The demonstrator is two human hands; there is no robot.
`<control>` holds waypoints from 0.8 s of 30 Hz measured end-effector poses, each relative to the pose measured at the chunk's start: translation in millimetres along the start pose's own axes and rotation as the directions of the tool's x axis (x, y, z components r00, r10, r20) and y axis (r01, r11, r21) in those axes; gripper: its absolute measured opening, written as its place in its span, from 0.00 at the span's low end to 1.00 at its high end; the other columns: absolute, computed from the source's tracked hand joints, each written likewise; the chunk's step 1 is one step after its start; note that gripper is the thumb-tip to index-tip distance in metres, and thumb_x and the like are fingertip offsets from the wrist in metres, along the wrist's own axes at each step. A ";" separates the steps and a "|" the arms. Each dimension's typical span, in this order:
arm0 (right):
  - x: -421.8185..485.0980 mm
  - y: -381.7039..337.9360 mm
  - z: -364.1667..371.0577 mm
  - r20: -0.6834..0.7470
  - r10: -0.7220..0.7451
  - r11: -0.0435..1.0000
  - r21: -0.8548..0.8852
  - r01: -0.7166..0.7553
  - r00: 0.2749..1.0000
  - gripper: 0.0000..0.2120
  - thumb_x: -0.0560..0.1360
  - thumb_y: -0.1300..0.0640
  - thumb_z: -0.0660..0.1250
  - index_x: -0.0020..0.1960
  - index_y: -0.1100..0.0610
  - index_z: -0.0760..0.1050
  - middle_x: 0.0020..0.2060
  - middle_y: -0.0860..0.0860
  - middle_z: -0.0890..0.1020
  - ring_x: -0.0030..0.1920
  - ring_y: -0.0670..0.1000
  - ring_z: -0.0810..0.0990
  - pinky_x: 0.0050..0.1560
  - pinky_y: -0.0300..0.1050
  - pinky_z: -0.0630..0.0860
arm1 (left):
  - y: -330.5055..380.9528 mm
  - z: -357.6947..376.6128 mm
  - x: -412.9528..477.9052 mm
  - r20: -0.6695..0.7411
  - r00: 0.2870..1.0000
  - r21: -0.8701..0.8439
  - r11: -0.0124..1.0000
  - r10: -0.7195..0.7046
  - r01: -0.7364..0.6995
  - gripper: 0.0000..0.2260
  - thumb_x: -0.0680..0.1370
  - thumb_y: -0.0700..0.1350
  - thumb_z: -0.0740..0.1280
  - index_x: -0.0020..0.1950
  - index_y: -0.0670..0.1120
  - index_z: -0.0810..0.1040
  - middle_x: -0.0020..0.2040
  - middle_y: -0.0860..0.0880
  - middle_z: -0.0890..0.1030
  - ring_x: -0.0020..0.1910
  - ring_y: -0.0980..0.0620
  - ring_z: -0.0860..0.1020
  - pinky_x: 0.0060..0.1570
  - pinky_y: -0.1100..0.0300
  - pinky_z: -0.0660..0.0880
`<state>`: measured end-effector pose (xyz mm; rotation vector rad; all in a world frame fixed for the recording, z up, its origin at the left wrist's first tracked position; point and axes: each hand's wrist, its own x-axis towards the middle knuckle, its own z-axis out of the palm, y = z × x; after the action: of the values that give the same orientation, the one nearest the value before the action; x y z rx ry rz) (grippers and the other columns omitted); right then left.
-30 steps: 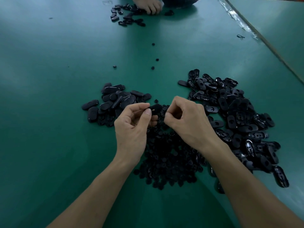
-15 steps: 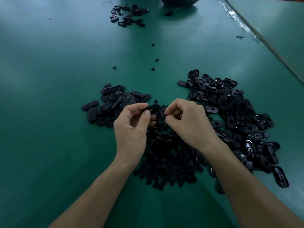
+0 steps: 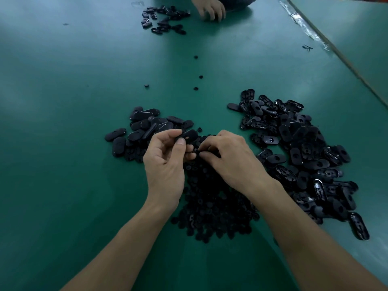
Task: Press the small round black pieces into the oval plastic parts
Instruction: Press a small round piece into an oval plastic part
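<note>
Three heaps of black parts lie on the green table (image 3: 63, 143). The left hand (image 3: 165, 162) pinches one oval plastic part (image 3: 189, 135) between thumb and fingers above the table's middle; it is matte, rounded at both ends, with a small hole in its face, and its long axis runs from seven toward one o'clock. No writing can be read on it. The right hand (image 3: 231, 158) is curled, fingertips down on the small round black pieces (image 3: 212, 206) at six o'clock; what it grips I cannot tell. Holed ovals (image 3: 304, 156) lie at three o'clock, smooth-backed ovals (image 3: 142, 131) at nine.
</note>
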<state>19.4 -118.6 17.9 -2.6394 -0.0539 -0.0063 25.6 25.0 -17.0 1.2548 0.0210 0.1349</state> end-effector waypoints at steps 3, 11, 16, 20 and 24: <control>-0.7 0.6 0.0 -0.022 -0.008 0.999 0.032 0.008 1.000 0.06 0.79 0.49 0.68 0.54 0.47 0.82 0.45 0.45 0.76 0.47 0.48 0.76 0.52 0.49 0.77 | -0.2 1.2 0.1 -0.004 1.000 0.001 1.000 -0.002 0.002 0.09 0.82 0.34 0.64 0.52 0.47 0.78 0.42 0.54 0.82 0.42 0.54 0.82 0.43 0.62 0.80; -7.9 -0.7 -7.1 -0.124 0.022 0.977 0.213 0.005 0.992 0.07 0.79 0.57 0.68 0.52 0.52 0.84 0.42 0.46 0.84 0.43 0.44 0.82 0.48 0.46 0.81 | 0.1 0.7 -0.7 0.009 1.000 0.032 0.999 0.010 -0.011 0.08 0.82 0.34 0.64 0.53 0.47 0.79 0.42 0.55 0.82 0.42 0.54 0.82 0.45 0.61 0.80; -9.5 0.3 -7.2 -0.017 0.046 0.978 0.207 -0.042 0.999 0.08 0.80 0.58 0.67 0.54 0.51 0.83 0.43 0.45 0.84 0.45 0.45 0.82 0.50 0.47 0.81 | 0.3 1.4 -0.9 0.015 1.000 0.034 0.999 0.005 -0.005 0.08 0.82 0.34 0.65 0.53 0.47 0.79 0.42 0.54 0.82 0.42 0.54 0.82 0.45 0.62 0.80; -10.4 1.2 -8.8 0.017 0.053 0.978 0.200 -0.055 0.998 0.07 0.82 0.58 0.63 0.52 0.51 0.79 0.40 0.45 0.81 0.41 0.47 0.80 0.46 0.48 0.80 | 0.6 0.5 -1.5 0.020 1.000 0.047 0.999 0.014 -0.015 0.08 0.82 0.34 0.65 0.53 0.47 0.79 0.42 0.55 0.83 0.42 0.54 0.82 0.45 0.61 0.80; -10.8 -0.4 -13.0 0.017 0.049 0.971 0.235 -0.051 0.999 0.06 0.83 0.58 0.60 0.51 0.52 0.75 0.39 0.44 0.78 0.39 0.42 0.77 0.39 0.35 0.73 | 0.3 0.3 -2.1 0.028 0.999 0.067 0.998 0.018 -0.020 0.08 0.82 0.35 0.65 0.53 0.47 0.79 0.43 0.55 0.83 0.42 0.54 0.83 0.45 0.62 0.80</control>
<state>8.6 -124.9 29.4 -2.4024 0.0077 0.0305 23.5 24.6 -16.7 1.3238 -0.0099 0.1346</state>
